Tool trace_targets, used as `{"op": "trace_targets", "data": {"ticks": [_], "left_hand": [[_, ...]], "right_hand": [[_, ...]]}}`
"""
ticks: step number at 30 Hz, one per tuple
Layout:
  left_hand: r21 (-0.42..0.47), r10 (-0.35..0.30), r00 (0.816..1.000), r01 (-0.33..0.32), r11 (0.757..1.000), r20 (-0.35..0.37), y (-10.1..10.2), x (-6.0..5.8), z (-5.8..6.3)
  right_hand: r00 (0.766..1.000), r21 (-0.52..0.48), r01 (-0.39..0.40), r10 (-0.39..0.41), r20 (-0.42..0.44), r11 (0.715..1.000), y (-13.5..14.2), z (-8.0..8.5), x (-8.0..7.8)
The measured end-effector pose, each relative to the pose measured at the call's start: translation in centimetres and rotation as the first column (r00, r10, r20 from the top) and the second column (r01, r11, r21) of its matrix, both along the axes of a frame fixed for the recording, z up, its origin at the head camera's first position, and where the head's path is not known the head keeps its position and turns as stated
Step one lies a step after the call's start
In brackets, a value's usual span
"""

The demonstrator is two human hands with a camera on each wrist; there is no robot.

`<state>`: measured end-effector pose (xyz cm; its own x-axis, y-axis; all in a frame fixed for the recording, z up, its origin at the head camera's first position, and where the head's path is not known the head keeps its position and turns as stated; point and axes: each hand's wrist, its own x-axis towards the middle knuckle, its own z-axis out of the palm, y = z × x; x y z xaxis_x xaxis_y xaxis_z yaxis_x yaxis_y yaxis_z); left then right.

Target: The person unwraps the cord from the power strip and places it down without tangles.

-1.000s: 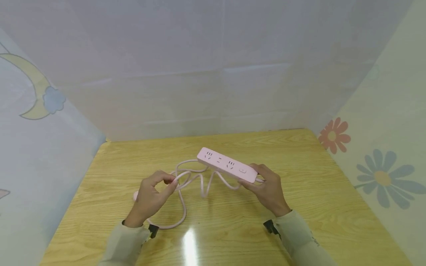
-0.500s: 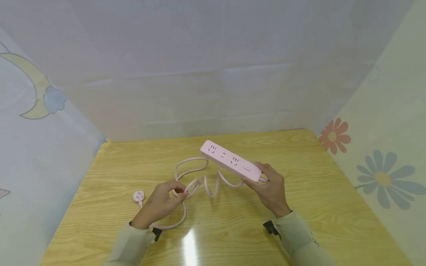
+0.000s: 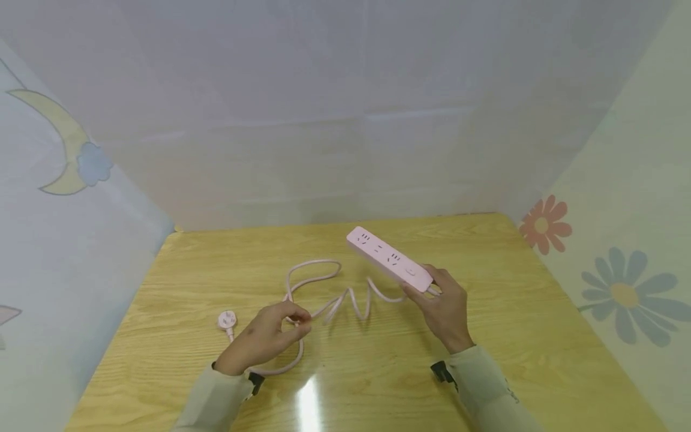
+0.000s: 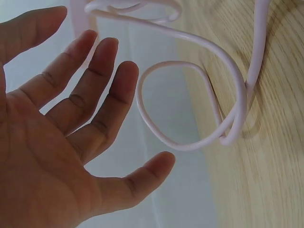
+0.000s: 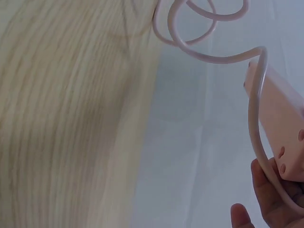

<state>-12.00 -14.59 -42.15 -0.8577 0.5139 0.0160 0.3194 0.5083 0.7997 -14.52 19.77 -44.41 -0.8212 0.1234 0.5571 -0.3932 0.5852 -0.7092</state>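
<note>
A pink power strip [image 3: 388,259] is held up over the table by my right hand [image 3: 445,312], which grips its switch end between thumb and fingers. Its far end tilts up to the left. In the right wrist view, the pink cord [image 5: 254,109] runs down past the strip's side to the fingers. My left hand [image 3: 270,333] hovers near the kinked cord, its fingers spread and loosely bent in the left wrist view, with the looped cord [image 4: 241,95] beyond the fingertips. The round pink plug [image 3: 227,320] lies prongs up on the table, left of that hand.
A wood-grain table [image 3: 513,360] spans the work area, with a bright glare spot near the front. Pale cloth walls close it in at the back and both sides, printed with a moon [image 3: 65,144] and flowers [image 3: 623,295].
The power strip has shifted right and tilted more steeply. My left hand has moved right and let go of the cord it pinched. The plug, mostly covered before, has come into sight.
</note>
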Motion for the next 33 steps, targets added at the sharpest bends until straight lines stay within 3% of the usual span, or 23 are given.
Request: {"op": "trace_targets", "data": {"ticks": [5, 12, 22, 33], "left_hand": [[-0.004, 0.012, 1.000, -0.012, 1.000, 0.027, -0.1, 0.1, 0.1], [-0.012, 0.019, 1.000, -0.019, 1.000, 0.005, 0.1, -0.1, 0.2], [-0.015, 0.044, 0.999, -0.045, 0.999, -0.025, -0.2, 0.1, 0.4], [-0.049, 0.114, 0.991, -0.117, 0.992, -0.063, -1.4, 1.2, 0.4]], "right_hand": [[0.994, 0.024, 0.060, -0.062, 0.088, 0.998, 0.2, -0.4, -0.3], [0.979, 0.129, 0.092, -0.114, 0.171, 0.987, 0.7, -1.2, -0.6], [0.925, 0.295, 0.108, -0.205, 0.319, 0.949, 0.9, -1.3, -0.8], [0.893, 0.382, 0.104, -0.255, 0.372, 0.918, 1.1, -1.8, -1.5]]}}
